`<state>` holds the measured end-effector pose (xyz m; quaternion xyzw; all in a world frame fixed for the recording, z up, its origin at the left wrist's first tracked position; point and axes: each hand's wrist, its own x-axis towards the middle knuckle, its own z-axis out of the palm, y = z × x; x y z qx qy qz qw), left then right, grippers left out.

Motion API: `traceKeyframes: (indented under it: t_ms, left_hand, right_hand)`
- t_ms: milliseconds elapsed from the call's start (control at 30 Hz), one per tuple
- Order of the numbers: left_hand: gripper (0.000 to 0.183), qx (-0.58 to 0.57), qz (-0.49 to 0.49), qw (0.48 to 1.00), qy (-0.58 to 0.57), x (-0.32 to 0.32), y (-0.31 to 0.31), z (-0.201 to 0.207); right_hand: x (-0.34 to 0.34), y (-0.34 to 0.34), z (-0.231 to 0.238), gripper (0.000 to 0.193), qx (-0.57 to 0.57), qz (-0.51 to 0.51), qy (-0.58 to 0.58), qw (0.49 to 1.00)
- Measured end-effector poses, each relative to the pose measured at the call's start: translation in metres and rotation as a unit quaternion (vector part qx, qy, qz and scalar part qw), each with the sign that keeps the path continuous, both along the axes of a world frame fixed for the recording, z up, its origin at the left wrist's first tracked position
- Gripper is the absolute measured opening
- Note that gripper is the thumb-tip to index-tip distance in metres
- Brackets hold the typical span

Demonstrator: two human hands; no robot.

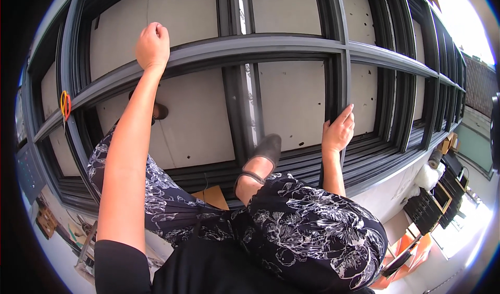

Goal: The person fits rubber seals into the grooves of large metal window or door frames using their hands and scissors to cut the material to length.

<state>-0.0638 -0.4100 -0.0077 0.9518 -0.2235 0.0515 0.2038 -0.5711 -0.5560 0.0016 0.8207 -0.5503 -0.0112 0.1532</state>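
Note:
Spread out before me is a stack of dark grey window frames [271,43], with crossing bars. My left hand [152,46] is raised by the long cross bar at the far left, its fingers curled closed; whether anything is in them is hidden. Nearer to me on the right, my right hand [338,132] grips an upright bar [344,80], thumb on one side and fingers on the other. A pair of scissors [65,105] with orange and yellow handles rests at a bar joint on the left.
My shoe [269,149] stands within the frames' openings, over pale floor [286,106] dotted with dark bits. A piece of cardboard [212,197] lies near my legs. On the right are dark stacked pieces [424,210], a white bundle [429,176] and something orange [416,252].

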Motion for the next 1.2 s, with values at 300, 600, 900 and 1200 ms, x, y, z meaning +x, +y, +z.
traceKeyframes:
  t_ms: [300,600,900,1200]
  left_hand:
    - [0.026,0.009,-0.003,1.0,0.012,0.004,0.001,-0.003]
    - [0.027,0.023,0.008,0.999,0.038,0.006,0.002,-0.002]
    - [0.027,0.037,0.021,0.999,0.03,0.003,-0.002,0.001]
    - [0.027,0.032,0.018,0.998,0.042,0.003,-0.003,0.003]
  right_hand:
    - [-0.009,-0.011,0.026,0.096,0.16,-0.009,-0.136,0.978]
    - [0.002,-0.043,0.007,0.058,0.106,-0.029,-0.118,0.987]
    - [0.008,-0.059,0.021,0.059,0.163,-0.03,-0.111,0.98]
    - [-0.005,-0.059,0.032,0.051,0.23,-0.03,-0.111,0.966]
